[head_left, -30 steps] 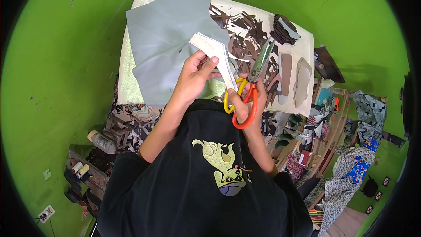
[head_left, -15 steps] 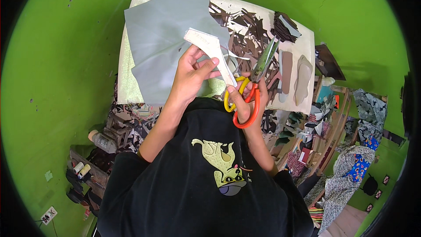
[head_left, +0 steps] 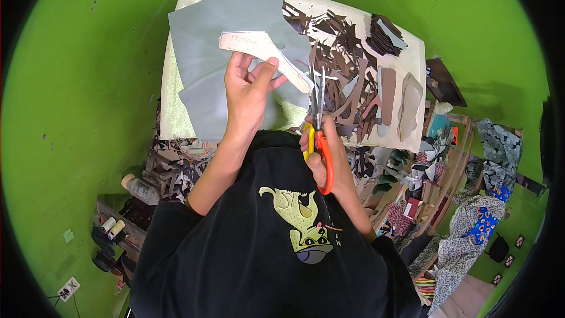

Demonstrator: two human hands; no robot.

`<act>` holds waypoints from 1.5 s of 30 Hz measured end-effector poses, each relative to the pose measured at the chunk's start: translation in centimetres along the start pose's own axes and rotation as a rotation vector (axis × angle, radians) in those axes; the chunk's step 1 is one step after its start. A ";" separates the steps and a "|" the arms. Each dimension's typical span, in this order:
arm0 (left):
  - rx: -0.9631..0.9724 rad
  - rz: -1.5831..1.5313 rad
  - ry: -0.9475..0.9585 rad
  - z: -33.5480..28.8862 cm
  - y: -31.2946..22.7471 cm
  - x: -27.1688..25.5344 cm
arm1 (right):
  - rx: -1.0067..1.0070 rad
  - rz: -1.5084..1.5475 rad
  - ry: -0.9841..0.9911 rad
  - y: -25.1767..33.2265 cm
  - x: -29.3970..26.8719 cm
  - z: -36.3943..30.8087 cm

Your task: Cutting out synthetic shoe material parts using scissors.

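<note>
My left hand pinches a curved white pattern piece between thumb and fingers, above a large grey sheet of material. My right hand grips scissors with one yellow and one red-orange handle loop. Their blades point away from me and stand slightly apart, close to the lower right end of the pattern piece. A thin pale strip lies just beyond the blades. Whether the blades touch the piece I cannot tell.
Brown offcuts heap on the pale table, right of the grey sheet. A dark stack of cut pieces and some long shaped pieces lie farther right. Wooden racks with cloth stand at right; a bottle lies at lower left.
My left hand has shifted left and turned the pattern piece flatter. My right hand has swung the scissors upright, bringing the blades left to the piece's lower end.
</note>
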State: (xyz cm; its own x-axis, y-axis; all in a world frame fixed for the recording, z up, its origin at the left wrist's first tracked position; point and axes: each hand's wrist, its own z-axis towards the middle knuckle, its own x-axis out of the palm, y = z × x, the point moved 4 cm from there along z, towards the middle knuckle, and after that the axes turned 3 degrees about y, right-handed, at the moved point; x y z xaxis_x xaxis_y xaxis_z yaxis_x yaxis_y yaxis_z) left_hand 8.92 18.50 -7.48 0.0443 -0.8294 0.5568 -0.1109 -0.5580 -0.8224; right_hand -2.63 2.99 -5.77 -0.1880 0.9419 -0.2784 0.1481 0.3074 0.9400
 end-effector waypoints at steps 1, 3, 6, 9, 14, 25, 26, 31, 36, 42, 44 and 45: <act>0.016 0.000 -0.020 0.0 0.0 0.1 | 0.001 -0.016 0.007 0.1 0.2 0.0; 0.025 -0.004 -0.033 -0.2 0.1 0.3 | -0.023 -0.037 -0.005 0.5 0.5 0.2; 0.043 -0.002 -0.053 -0.4 0.3 0.4 | -0.010 -0.027 -0.018 0.6 0.6 0.5; 0.055 0.003 -0.064 -0.4 0.3 0.4 | -0.023 -0.027 -0.038 0.2 0.6 0.8; 0.072 0.004 -0.075 -0.4 0.4 0.4 | -0.022 -0.019 -0.029 0.2 0.7 0.9; 0.081 -0.013 -0.118 -0.8 1.0 0.9 | -0.031 -0.030 -0.012 -0.2 1.1 1.3; 0.082 -0.013 -0.119 -0.9 1.0 0.9 | -0.030 -0.038 -0.008 -0.1 1.2 1.3; 0.100 -0.029 -0.149 -1.1 1.4 1.0 | -0.056 -0.033 -0.008 -0.1 1.3 1.5; 0.114 -0.015 -0.150 -1.1 1.2 1.2 | -0.052 -0.059 -0.005 0.2 1.1 1.5; 0.126 0.000 -0.152 -1.1 1.3 1.0 | -0.014 0.005 0.011 0.3 0.7 1.1; 0.127 0.004 -0.156 -1.0 1.2 0.9 | 0.172 0.109 0.097 0.3 0.6 0.9; 0.117 0.018 -0.148 -0.9 1.2 0.7 | 0.173 0.110 0.098 0.3 0.6 0.9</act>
State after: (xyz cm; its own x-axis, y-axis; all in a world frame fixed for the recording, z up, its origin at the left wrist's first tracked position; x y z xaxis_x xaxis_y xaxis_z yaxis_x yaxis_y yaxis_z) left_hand 7.91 17.24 -8.00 0.1899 -0.8290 0.5260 0.0025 -0.5353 -0.8447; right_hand -1.78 3.79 -5.79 -0.2539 0.9559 -0.1474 0.3353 0.2300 0.9136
